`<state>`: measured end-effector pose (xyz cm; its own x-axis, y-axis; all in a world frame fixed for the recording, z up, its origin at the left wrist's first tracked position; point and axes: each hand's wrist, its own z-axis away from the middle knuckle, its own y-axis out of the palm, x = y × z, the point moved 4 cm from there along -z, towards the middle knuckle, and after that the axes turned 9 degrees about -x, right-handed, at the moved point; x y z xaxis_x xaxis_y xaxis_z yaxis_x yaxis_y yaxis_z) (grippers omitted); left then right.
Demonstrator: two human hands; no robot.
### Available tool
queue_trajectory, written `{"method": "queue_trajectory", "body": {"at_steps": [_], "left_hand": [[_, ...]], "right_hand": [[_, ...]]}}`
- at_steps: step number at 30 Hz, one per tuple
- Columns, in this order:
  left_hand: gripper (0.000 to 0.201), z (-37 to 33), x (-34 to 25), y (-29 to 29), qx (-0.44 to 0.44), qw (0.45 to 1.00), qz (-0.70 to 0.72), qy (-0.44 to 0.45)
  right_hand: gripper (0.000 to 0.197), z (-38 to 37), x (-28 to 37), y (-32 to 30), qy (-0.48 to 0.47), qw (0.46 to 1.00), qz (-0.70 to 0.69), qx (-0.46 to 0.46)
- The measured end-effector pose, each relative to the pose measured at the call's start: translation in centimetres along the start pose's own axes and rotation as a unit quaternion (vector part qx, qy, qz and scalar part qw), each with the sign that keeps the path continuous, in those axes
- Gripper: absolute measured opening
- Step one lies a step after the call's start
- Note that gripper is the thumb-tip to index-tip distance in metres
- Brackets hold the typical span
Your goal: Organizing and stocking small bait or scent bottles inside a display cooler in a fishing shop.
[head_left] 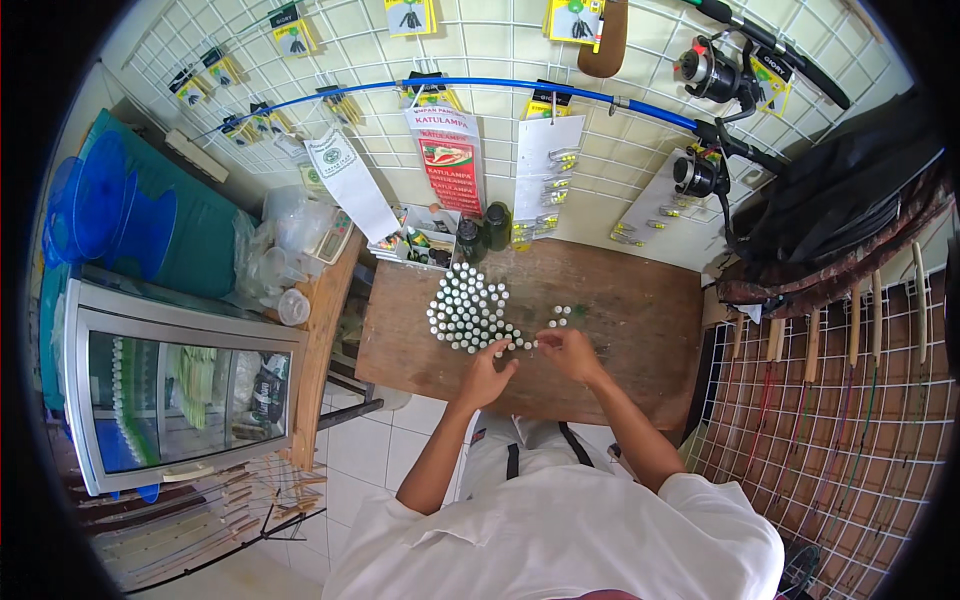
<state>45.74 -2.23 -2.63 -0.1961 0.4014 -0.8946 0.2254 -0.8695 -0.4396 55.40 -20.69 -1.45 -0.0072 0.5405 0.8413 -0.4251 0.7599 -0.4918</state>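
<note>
A dense cluster of small white-capped vials (pixel 465 310) stands on the brown wooden table (pixel 640 320). My left hand (pixel 487 378) is at the cluster's near edge, thumb and fingers apart, its fingertips close against the closest caps. Just right of it, my right hand (pixel 570 356) has its fingers pinched together at a white-capped vial at the end of a short line of vials. The fingers partly cover that vial. Beyond the right hand, a separate small group of vials (pixel 560 316) stands apart from the cluster.
Two dark bottles (pixel 497 225) and a white compartment box (pixel 428 246) stand at the table's back edge. Packets and a blue fishing rod (pixel 500 84) hang on the white wire grid behind. At left is a glass-fronted cabinet (pixel 190 400); at right, a black bag (pixel 840 190).
</note>
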Motion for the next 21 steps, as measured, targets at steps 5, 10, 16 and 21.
{"method": "queue_trajectory", "body": {"at_steps": [5, 10, 16, 21], "left_hand": [[0.049, -2.6, 3.2, 2.5, -0.003, 0.995, -0.035, -0.089], [0.051, -4.6, 5.6, 4.1, -0.064, 0.996, -0.044, -0.045], [0.043, -4.5, 7.1, 3.9, -0.075, 0.993, 0.014, -0.085], [0.036, -3.4, 5.9, 2.8, -0.098, 0.993, 0.018, -0.069]], "right_hand": [[0.031, -3.7, -2.5, 4.0, 0.015, 0.998, 0.057, 0.015], [0.021, -7.3, -3.9, 7.7, -0.072, 0.982, 0.175, -0.001], [0.021, -8.5, -4.1, 10.0, -0.065, 0.982, 0.171, 0.036], [0.024, -8.9, -4.9, 10.7, -0.056, 0.98, 0.188, 0.019]]}}
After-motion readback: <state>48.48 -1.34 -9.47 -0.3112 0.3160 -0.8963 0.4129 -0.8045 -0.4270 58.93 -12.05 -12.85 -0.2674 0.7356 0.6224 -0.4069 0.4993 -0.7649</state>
